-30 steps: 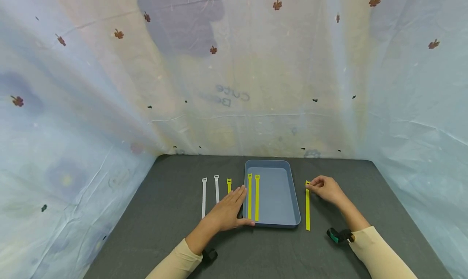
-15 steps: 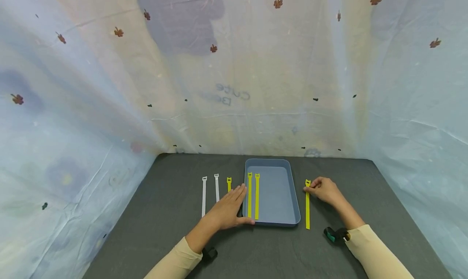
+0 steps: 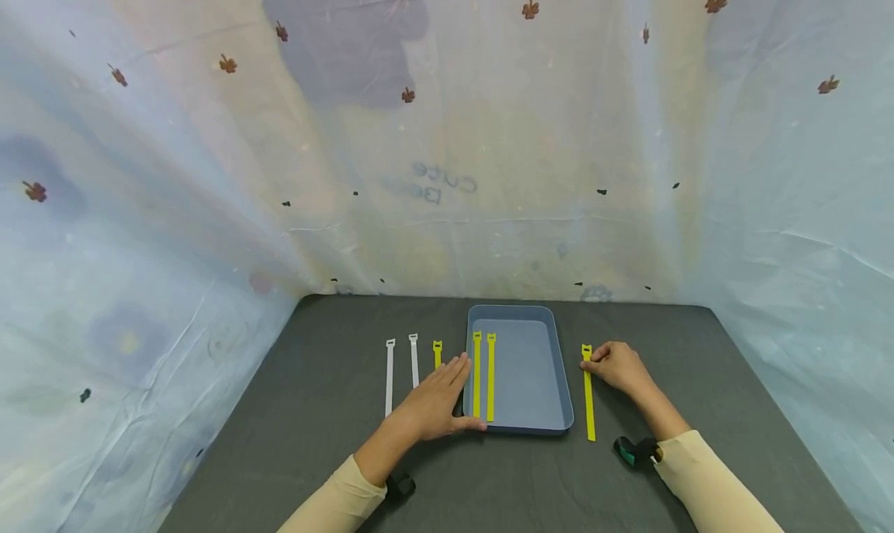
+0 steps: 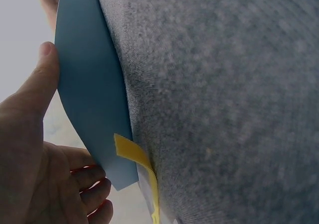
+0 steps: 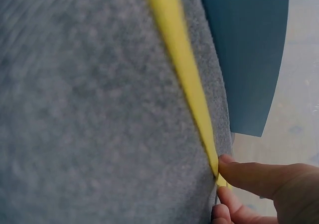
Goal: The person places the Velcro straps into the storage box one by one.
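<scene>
In the head view my right hand point(image 3: 621, 366) pinches a yellow cable strap point(image 3: 590, 409) just below its slotted head, right of the blue-grey tray point(image 3: 527, 378). The right wrist view shows thumb and finger on that strap point(image 5: 187, 69), which runs along the grey cloth. Straight fingers of my left hand point(image 3: 429, 409) rest against the tray's left side, the thumb at its near left corner. From the left wrist, the hand point(image 4: 45, 169) touches the outer tray wall point(image 4: 89, 79). Two yellow straps point(image 3: 491, 378) lie lengthwise in the tray's left part.
Left of the tray lie two white straps point(image 3: 389, 378) and another yellow strap point(image 3: 438, 351), partly hidden behind my left hand. Dark grey cloth point(image 3: 531, 479) covers the table. A patterned plastic sheet point(image 3: 447, 145) hangs around the back and sides.
My right fingers have slid slightly down from the strap's head, and its near end has swung a little to the right. The left hand and the tray have stayed put.
</scene>
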Tool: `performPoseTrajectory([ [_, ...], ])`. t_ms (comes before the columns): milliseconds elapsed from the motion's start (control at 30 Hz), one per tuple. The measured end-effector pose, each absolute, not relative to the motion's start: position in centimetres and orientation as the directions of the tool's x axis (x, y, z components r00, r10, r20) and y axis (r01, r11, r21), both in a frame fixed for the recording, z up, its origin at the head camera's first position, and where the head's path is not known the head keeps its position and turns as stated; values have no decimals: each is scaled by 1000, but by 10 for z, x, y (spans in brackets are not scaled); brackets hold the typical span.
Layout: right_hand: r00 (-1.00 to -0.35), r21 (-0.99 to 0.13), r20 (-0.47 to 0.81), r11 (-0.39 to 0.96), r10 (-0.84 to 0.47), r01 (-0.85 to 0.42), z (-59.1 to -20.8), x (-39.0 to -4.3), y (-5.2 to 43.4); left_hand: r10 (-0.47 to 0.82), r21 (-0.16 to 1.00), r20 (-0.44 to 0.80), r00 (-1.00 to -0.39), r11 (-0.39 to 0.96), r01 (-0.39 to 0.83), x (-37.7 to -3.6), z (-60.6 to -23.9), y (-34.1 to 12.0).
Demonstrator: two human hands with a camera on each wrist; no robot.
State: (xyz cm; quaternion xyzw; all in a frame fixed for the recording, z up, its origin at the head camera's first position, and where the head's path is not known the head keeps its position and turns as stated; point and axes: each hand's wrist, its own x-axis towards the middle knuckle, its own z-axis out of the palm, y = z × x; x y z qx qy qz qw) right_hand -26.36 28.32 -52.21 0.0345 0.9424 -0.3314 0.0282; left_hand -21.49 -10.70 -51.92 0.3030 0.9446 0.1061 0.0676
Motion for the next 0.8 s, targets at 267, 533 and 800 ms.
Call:
performPoseTrajectory([
  [267, -996, -616, -73, 783, 54, 88, -525, -265, 283, 586, 239, -68, -808, 796, 557, -215, -521, -107],
  [533, -996, -617, -67, 783, 52, 82, -525, -264, 282, 586, 245, -63, -808, 793, 557, -215, -520, -107],
  [800, -997, -631, -70, 772, 38, 74, -521, -264, 280, 583, 246, -62, -810, 795, 554, -215, -520, -107],
])
